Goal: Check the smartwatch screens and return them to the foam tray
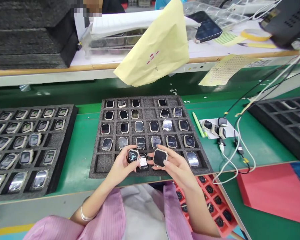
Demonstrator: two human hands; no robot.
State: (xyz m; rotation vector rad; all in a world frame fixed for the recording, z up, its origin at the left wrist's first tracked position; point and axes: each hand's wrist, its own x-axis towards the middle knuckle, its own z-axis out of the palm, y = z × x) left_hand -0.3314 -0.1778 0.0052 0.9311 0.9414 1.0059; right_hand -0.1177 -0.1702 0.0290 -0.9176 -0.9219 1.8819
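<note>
My left hand (123, 165) is closed around a strapless smartwatch (132, 156) whose screen is lit with a dial. My right hand (176, 163) grips another watch case (160, 157), its square screen dark and its frame pale. Both are held above the front row of a black foam tray (96, 173), where more watch cases sit face up in square pockets. Between my hands, a watch with a bright white patch (143, 161) lies in the front row, partly hidden by my left fingers. Some pockets in the back and front rows hold no watch.
Another filled foam tray (73, 116) stands left, and a third (265, 115) right. A green pen (198, 124), several watches on a white pad (210, 134) and cables (237, 153) lie right. A yellow paper (162, 43) hangs from the shelf. A red tray (216, 213) is below the bench.
</note>
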